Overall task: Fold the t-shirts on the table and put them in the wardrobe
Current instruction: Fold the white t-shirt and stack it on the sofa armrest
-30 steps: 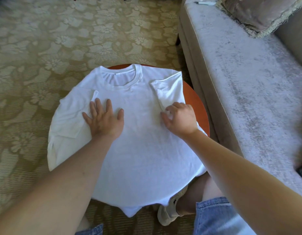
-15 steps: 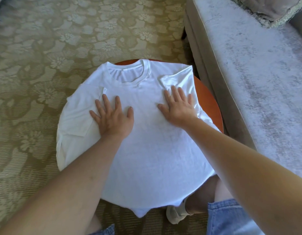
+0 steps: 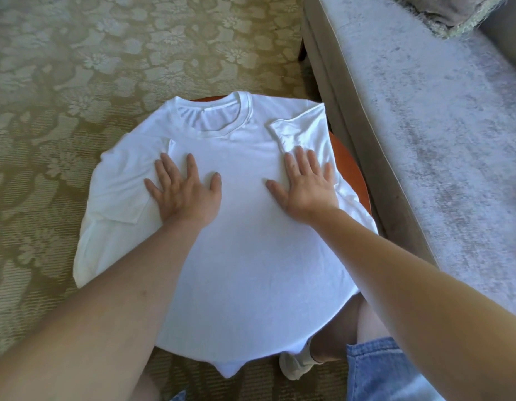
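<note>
One white t-shirt (image 3: pixel 239 256) lies spread over one round table (image 3: pixel 353 175), both sleeves folded inward. Two hands press flat on its chest, fingers spread: left hand (image 3: pixel 183 192), right hand (image 3: pixel 306 185).

A floral olive carpet (image 3: pixel 77 68) is seen spread over the floor; a grey sofa (image 3: pixel 424 125) is set along the right; a fringed cushion (image 3: pixel 453 13) is propped on it.
</note>
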`<state>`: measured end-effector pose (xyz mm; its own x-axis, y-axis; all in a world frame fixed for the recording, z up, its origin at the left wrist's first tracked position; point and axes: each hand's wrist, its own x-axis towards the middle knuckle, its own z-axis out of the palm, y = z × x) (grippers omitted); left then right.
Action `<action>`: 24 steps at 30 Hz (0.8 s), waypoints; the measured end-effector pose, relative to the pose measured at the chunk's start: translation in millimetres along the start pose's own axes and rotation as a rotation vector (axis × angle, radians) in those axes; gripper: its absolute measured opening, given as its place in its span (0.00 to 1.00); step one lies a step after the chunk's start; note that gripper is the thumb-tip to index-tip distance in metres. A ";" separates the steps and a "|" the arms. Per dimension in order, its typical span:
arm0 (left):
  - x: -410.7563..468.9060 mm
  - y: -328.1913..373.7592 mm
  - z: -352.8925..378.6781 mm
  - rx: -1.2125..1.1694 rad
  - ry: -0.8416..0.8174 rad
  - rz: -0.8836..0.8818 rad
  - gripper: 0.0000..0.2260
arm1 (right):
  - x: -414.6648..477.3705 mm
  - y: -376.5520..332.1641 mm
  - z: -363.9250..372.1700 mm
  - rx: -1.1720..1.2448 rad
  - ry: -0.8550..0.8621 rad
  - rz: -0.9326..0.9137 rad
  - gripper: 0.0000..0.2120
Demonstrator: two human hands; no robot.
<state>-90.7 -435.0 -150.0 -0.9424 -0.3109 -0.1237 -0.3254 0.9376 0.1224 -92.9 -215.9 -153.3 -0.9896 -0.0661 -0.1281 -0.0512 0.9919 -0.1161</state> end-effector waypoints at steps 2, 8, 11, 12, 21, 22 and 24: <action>4.3 3.8 -0.3 -0.002 -0.001 0.002 0.32 | 5.0 2.6 -1.5 0.005 0.007 0.014 0.40; 20.4 15.0 -0.2 -0.013 0.013 0.016 0.32 | 24.1 7.3 -3.0 -0.006 0.003 0.032 0.40; 27.9 21.1 1.1 -0.023 0.020 0.021 0.32 | 31.1 10.4 -3.8 -0.008 0.002 0.035 0.40; 30.4 22.8 1.4 -0.031 0.025 0.021 0.32 | 33.1 10.8 -4.0 -0.004 0.004 0.035 0.40; -5.6 -1.3 -29.7 -0.143 0.025 0.120 0.32 | -5.7 8.8 -31.1 0.012 0.056 0.020 0.40; -14.7 -7.6 -36.4 -0.152 0.038 0.116 0.31 | -19.0 6.5 -34.4 0.011 0.064 0.008 0.38; -34.2 -21.0 -49.4 -0.166 0.046 0.088 0.31 | -48.4 5.0 -38.2 -0.010 0.034 -0.029 0.36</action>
<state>-55.6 -451.7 -99.7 -0.9691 -0.2392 -0.0611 -0.2465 0.9240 0.2925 -50.4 -203.6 -110.0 -0.9916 -0.0913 -0.0916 -0.0812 0.9907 -0.1090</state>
